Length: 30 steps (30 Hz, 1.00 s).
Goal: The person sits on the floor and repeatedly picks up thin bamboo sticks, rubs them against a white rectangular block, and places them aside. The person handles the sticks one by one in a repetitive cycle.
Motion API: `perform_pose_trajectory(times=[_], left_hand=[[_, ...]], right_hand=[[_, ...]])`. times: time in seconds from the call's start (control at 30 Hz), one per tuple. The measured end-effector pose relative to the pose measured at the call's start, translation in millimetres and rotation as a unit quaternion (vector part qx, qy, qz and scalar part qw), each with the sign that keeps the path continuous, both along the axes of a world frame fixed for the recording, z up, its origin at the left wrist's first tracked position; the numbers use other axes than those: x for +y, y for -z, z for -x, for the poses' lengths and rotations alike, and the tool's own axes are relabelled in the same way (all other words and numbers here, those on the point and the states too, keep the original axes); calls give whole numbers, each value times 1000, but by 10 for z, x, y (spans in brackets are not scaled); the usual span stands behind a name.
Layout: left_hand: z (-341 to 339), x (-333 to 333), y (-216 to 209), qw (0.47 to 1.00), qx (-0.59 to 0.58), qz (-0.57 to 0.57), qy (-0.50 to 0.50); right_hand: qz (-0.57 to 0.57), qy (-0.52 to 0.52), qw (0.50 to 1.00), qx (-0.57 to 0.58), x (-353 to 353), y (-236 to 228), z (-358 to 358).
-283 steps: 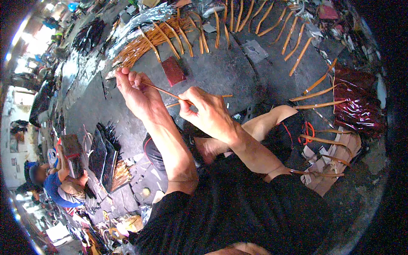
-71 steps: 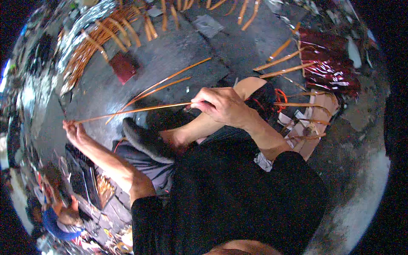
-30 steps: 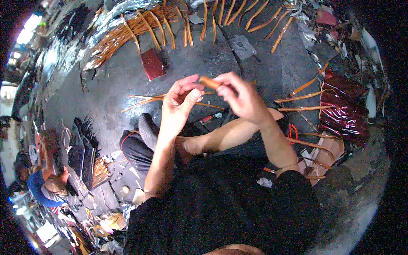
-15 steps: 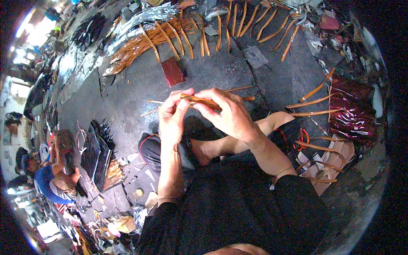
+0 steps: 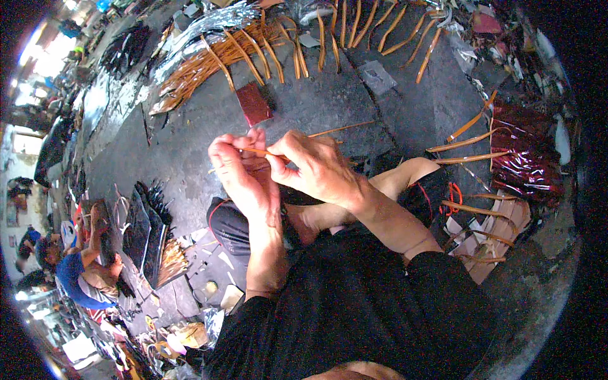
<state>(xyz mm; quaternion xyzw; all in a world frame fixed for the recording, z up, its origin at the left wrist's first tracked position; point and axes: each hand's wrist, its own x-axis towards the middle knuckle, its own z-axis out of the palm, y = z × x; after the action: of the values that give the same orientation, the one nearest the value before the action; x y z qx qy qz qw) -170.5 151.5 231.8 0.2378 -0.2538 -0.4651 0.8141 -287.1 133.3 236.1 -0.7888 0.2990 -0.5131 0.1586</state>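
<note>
Between my hands, above the grey floor, is a thin orange-brown strip (image 5: 256, 151). My right hand (image 5: 320, 171) pinches one end of it between thumb and fingers. The palm of my left hand (image 5: 244, 177) is turned up, and its fingers curl round the other end. Part of the strip is hidden by the fingers. Beyond my hands a thin stick (image 5: 345, 128) lies on the floor, with a small dark red sheet (image 5: 254, 103) farther off to the left.
A bundle of brown strips (image 5: 206, 73) lies at the far left, beside several spaced-out strips (image 5: 358, 25). Shiny dark red sheets (image 5: 525, 149) and cardboard (image 5: 506, 218) are at right. Stacked black sheets (image 5: 142, 234) stand at left, near a crouching person in blue (image 5: 73, 278).
My left hand has moved left and turned palm up. My right hand has shifted left and now pinches the strip, which shows thinner between the hands.
</note>
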Motion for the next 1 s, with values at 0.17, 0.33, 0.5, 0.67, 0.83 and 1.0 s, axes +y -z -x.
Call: perform_pose_trajectory(times=[0.17, 0.33, 0.5, 0.67, 0.83, 1.0], left_hand=[[-161, 4, -59, 999, 49, -16, -7], [-509, -54, -110, 991, 125, 53, 19], [-907, -129, -4, 986, 144, 80, 41], [-1289, -128, -16, 984, 157, 83, 20], [-1598, -195, 52, 985, 161, 51, -21], [-1853, -163, 61, 983, 170, 64, -6]], right_hand=[[2, 1, 1000, 30, 37, 72, 72], [3, -24, 999, 39, 104, 131, 145], [-17, -25, 998, 48, 145, 193, 281], [-27, -45, 996, 70, 167, 203, 431], [-42, -56, 993, 90, 223, 239, 564], [-28, -69, 990, 121, 278, 163, 657]])
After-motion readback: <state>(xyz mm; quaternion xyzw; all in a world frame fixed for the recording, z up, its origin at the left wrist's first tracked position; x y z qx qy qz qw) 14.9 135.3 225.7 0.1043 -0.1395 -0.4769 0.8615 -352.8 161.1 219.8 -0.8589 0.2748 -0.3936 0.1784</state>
